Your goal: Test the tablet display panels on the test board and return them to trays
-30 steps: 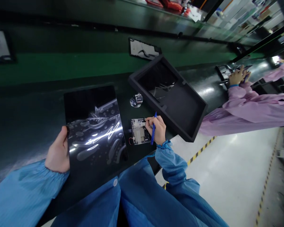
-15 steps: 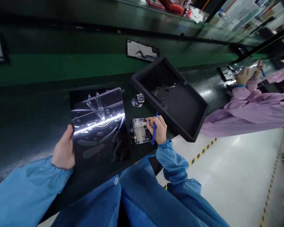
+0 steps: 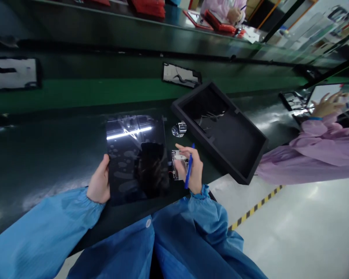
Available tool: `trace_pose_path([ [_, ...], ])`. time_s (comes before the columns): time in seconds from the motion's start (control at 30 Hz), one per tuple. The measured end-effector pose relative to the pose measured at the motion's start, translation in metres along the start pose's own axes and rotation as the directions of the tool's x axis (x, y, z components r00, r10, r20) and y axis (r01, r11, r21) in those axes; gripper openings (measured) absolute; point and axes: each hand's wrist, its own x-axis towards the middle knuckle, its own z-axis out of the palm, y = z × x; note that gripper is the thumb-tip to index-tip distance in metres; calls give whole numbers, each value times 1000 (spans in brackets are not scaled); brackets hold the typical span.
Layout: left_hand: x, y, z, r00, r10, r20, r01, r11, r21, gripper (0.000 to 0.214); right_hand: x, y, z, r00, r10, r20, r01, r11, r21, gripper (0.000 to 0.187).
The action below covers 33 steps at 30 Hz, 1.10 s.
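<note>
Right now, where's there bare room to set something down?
Left of the screen panel, the bench looks bare between the green strip and your left sleeve. The right section of the black tray looks bare too. It's crowded right of the panel: tally counter, circuit board and your right hand with the blue pen sit close together.

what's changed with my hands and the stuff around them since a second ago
Your left hand has brought the dark screen rightward, closer to the circuit board. Your right hand has spread its thumb and forefinger, which were close together at the board. The left still holds the screen, and the right the blue pen. The metal counter and black tray stayed put.
</note>
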Motion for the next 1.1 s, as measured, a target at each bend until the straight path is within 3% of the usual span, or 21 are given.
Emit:
trace_pose_path([
  [0.07,-1,-4,-1,999,39,-10,-39,999,-12,46,-4,-15,16,985,14,170,-31,995,94,65],
  [0.13,0,-9,-5,995,98,-18,-97,995,14,43,-8,-24,29,972,24,236,-64,984,164,82],
  [0.27,7,-18,-15,962,254,95,-263,959,101,48,-16,-26,43,984,66,168,-117,942,315,68],
  [0.37,10,-21,-18,944,278,180,-300,947,112,54,-18,-25,46,991,74,110,-100,962,254,65],
  [0.47,8,-20,-16,960,250,126,-261,962,83,53,-16,-27,46,990,95,107,-103,991,80,86],
  [0.57,6,-19,-13,971,225,85,-230,971,62,51,-15,-30,45,987,101,127,-111,991,74,101],
  [0.7,6,-20,-15,958,260,121,-272,957,96,55,-19,-34,45,990,48,135,-72,981,177,83],
  [0.87,6,-21,-18,951,266,157,-282,955,92,55,-16,-31,39,994,42,100,-55,990,131,75],
  [1.0,3,-23,-16,957,228,179,-251,961,114,55,21,-29,19,998,-10,-62,10,1000,-3,51],
  [1.1,3,-27,-18,970,190,151,-213,964,158,56,57,-28,4,996,-85,-28,76,969,-233,30],
])
